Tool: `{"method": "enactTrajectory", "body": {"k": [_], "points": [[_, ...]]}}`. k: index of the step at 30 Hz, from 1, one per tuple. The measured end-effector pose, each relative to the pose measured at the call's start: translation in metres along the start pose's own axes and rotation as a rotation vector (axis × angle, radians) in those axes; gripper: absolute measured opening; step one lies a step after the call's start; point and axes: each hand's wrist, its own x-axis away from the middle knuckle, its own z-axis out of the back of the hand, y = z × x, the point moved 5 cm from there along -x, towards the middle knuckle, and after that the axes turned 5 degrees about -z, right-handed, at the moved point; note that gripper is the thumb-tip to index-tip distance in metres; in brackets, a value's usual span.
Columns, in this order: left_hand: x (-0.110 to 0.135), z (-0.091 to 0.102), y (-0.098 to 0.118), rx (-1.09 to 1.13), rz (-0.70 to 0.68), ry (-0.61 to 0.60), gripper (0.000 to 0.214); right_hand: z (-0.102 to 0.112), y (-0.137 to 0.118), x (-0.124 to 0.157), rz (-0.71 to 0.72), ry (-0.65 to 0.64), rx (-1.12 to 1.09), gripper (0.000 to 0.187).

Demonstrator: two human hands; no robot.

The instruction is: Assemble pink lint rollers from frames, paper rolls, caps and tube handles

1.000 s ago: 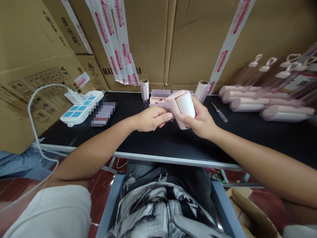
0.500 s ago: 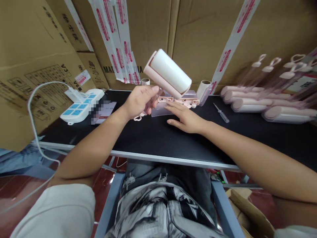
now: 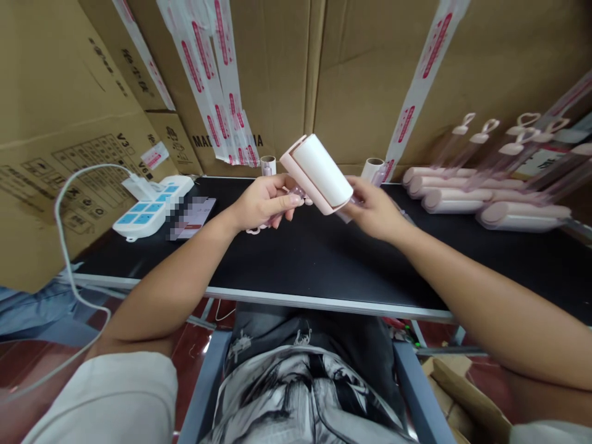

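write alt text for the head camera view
The person's left hand holds a pink lint roller by its handle above a black table, the right hand at its roll end. More pink rollers lie at right, a power strip at left.

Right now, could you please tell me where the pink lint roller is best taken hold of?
Probably by the slim handle, from the left, as the left hand does: the white roll lies bare, its pink shell backing one side only.

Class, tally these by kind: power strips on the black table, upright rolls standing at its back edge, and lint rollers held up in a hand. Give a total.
Power strip: 1
Upright rolls: 2
Lint roller, in the left hand: 1
Total: 4
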Motion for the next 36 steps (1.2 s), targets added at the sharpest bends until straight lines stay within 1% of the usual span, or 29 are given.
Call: {"method": "enactTrajectory", "body": {"k": [2,3,4,6,11,14,19,23,28,33,36], "points": [[0.000,-0.001,0.000,-0.014,0.011,-0.011,0.058,0.017,0.006,-0.002,-0.082,0.129,-0.242,0.051],[0.000,-0.001,0.000,-0.032,0.018,-0.017,0.058,0.023,0.006,-0.003,-0.100,0.169,-0.334,0.052],[0.000,-0.001,-0.001,-0.058,0.028,-0.021,0.057,0.026,0.005,-0.003,-0.106,0.187,-0.399,0.054],[0.000,-0.001,-0.003,-0.119,0.057,-0.025,0.052,0.027,0.000,-0.002,-0.103,0.176,-0.457,0.059],[0.000,-0.004,-0.005,-0.184,0.113,-0.063,0.039,0.018,-0.013,0.003,-0.056,0.145,-0.416,0.069],[0.000,-0.005,-0.005,-0.196,0.131,-0.077,0.035,0.015,-0.017,0.005,-0.029,0.126,-0.389,0.074],[0.000,-0.006,-0.008,-0.210,0.142,-0.105,0.032,0.011,-0.019,0.007,-0.014,0.053,-0.360,0.080],[0.000,-0.007,-0.011,-0.212,0.140,-0.124,0.036,0.007,-0.021,0.008,-0.020,0.030,-0.362,0.079],[-0.001,-0.007,-0.013,-0.206,0.146,-0.118,0.037,0.005,-0.021,0.008,-0.015,0.009,-0.394,0.076],[-0.001,-0.008,-0.014,-0.181,0.157,-0.116,0.036,0.003,-0.022,0.009,-0.035,-0.022,-0.399,0.077],[-0.001,-0.010,-0.015,-0.181,0.170,-0.119,0.034,0.001,-0.021,0.010,-0.039,-0.019,-0.420,0.078]]}}
